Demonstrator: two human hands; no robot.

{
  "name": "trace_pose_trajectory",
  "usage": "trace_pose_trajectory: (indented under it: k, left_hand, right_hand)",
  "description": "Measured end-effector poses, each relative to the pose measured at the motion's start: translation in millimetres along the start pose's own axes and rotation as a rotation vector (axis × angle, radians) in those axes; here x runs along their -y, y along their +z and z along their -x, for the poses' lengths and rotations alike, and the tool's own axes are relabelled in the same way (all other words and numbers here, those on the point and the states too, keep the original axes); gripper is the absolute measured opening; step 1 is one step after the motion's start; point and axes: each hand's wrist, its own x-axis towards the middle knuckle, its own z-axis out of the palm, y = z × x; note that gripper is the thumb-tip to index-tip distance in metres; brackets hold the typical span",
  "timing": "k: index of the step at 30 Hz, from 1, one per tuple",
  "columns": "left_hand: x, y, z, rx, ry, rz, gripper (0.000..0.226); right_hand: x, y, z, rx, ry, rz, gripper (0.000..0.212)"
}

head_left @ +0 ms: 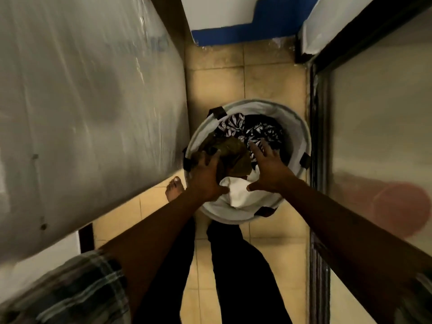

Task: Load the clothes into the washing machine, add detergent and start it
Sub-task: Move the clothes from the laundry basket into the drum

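We reach into the basket (pixel 301 136): left hand (pixel 205 176) grips the brown garment (pixel 233 153); right hand (pixel 268 169) is spread open above the clothes (pixel 257 132).

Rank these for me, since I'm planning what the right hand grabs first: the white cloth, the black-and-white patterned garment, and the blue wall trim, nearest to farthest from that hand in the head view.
1. White cloth, just beneath the right hand.
2. Patterned garment, past the fingertips, deeper in the basket.
3. Blue wall trim, far end of the floor.
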Motion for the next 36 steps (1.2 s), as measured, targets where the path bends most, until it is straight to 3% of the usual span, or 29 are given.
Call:
trace_pose_trajectory:
  k: [4,8,10,15,18,23,36]
  left_hand:
    - [16.1,40.2,-54.5,-0.014,-0.083,0.034,0.148]
    - [33.8,70.6,-96.1,-0.085,-0.114,0.003,0.139]
    - [47.1,83.0,-110.1,-0.174,-0.064,-0.002,0.121]
    - [59.1,102.7,-112.9,-0.333,0.070,0.109,0.066]
    - [43.1,87.8,-88.2,-0.358,0.141,0.262,0.049]
    - [16.7,53.6,-41.9,-0.323,0.110,0.320,0.054]
    - [-61.3,-76.6,159.4,-0.401,0.312,0.356,0.056]
  right_hand:
    - [-29.0,20.5,-60.7,0.062,0.019,0.073,0.169]
    - [-40.9,52.1,-96.5,0.072,0.059,0.080,0.166]
    - [-38.2,69.7,-107.3,0.055,0.067,0.030,0.147]
    - [-21.5,91.3,-110.8,-0.113,0.059,0.075,0.076]
    - [-15.3,85.4,-90.4,-0.195,0.034,-0.022,0.054]
    - [2.2,53.1,-26.4,-0.304,0.041,-0.158,0.042]
    - [76.7,-68.5,192.0,-0.555,-0.018,-0.341,0.043]
